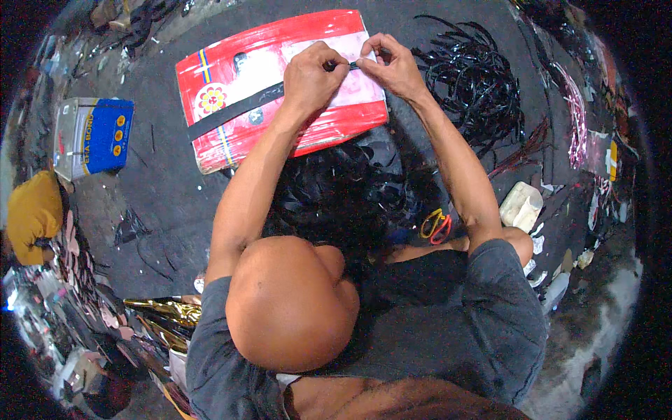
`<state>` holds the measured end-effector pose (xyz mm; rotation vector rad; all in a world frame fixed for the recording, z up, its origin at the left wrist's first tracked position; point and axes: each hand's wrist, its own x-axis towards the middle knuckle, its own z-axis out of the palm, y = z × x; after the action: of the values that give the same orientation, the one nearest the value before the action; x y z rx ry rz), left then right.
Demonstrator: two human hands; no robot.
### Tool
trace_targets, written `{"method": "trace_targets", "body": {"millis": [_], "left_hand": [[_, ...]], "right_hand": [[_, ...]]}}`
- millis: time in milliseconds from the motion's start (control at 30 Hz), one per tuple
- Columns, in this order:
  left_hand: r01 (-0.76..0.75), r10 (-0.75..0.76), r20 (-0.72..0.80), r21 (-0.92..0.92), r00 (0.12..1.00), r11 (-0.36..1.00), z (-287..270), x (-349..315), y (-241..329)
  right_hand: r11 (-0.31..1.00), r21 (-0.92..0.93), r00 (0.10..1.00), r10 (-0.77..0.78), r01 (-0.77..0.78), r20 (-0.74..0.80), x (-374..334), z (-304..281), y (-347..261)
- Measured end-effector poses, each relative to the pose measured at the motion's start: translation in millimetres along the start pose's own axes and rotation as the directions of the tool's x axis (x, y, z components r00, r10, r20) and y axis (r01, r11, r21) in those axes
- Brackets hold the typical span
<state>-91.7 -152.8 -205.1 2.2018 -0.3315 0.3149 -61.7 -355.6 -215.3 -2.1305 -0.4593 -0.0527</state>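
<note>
Black strip (pixel 353 65), a short narrow length, seen from above, held between the fingertips of both hands, over the upper right part of a red and white box. Thumb and forefinger of the left hand (pixel 313 78) are pinched together on one end; those of the right hand (pixel 393 68) pinch the other, its remaining fingers loosely curled. Directly beneath the fingers lies the box (pixel 315 26), its surface shiny. A wide black band (pixel 234 113) crosses it, running from the left hand down to the box's left edge; whether it joins the strip cannot be told. Just right of the right-hand fingers is a heap of glossy black strands (pixel 483 91). Nearer the body than the fingers, below the box, lie dark scraps (pixel 336 185), and beyond these a yellow loop (pixel 431 222) and a red loop (pixel 441 229). Farther to the fingers' right are a whitish plastic container (pixel 521 206), set toward the body, and a bundle of pink strands (pixel 575 115). Well to their left stands a blue and white can (pixel 108 136), with a mustard-coloured bundle (pixel 35 213) beyond; gold foil (pixel 168 311) lies far to the lower left.
</note>
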Motion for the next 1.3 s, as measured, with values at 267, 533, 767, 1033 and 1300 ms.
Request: {"method": "trace_targets", "body": {"millis": [267, 533, 767, 1033, 1300], "left_hand": [[-0.091, 0.094, 0.018, -0.146, 0.995, 0.985, 8.7, 12.4, -2.4], [-0.201, 0.186, -0.085, -0.216, 0.979, 0.956, 29.6, 15.6, 5.8], [-0.207, 0.192, -0.082, -0.259, 0.978, 0.943, 32.3, 19.2, 6.0], [-0.184, 0.175, -0.06, -0.245, 0.983, 0.952, 29.4, 19.2, 6.6], [-0.177, 0.173, -0.035, -0.226, 0.984, 0.958, 27.5, 17.1, 6.1]], "right_hand": [[0.933, 0.289, 0.942, 0.276, -0.215, -0.189, -13.3, 15.6, -8.0], [0.337, 0.888, 0.874, 0.469, -0.313, 0.131, -27.2, 20.8, 6.0], [0.8, 0.41, 0.86, 0.505, -0.438, -0.068, 0.8, -2.8, 2.3], [0.932, -0.132, 0.891, 0.27, -0.337, -0.365, 27.6, 15.4, 8.2], [0.872, -0.03, 0.811, 0.441, -0.489, -0.384, 3.8, 36.4, 85.1]]}}
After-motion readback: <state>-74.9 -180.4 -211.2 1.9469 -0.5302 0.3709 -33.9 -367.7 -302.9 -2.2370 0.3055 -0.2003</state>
